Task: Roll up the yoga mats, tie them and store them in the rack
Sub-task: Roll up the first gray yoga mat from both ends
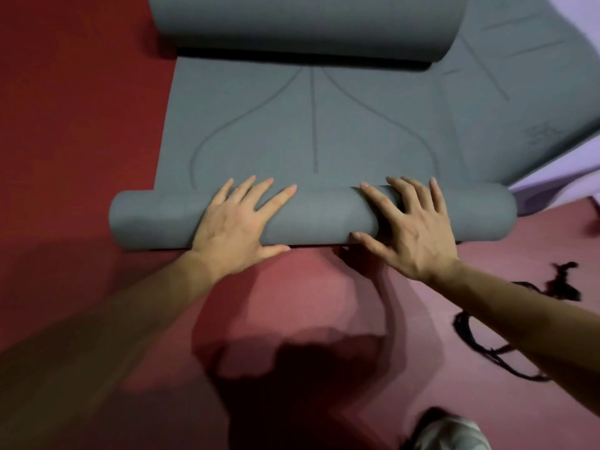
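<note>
1. The left grip (233, 222), a bare hand, lies released and flat on the roll. Its fingers are straight and spread, and its thumb rests along the roll's near edge.
2. The right grip (412, 228) is likewise released, palm down. Its fingers fan over the top of the same roll and its thumb sits at the near lower edge.
3. Under both palms is the roll (318, 216), the wound-up near end of a grey yoga mat (308, 131). It lies crosswise and sticks out past each hand.
4. Beyond the roll the mat lies flat on the red floor (81, 108), showing curved and straight guide lines.
5. At the far end a thicker grey roll (305, 24) sits across the flat mat. I cannot tell whether it belongs to this mat.
6. To the right a second grey mat (526, 69) lies flat at an angle, with a lilac surface (571, 170) beside it.
7. A black strap (464, 334) lies loose on the floor near the right forearm, apart from the mats.
</note>
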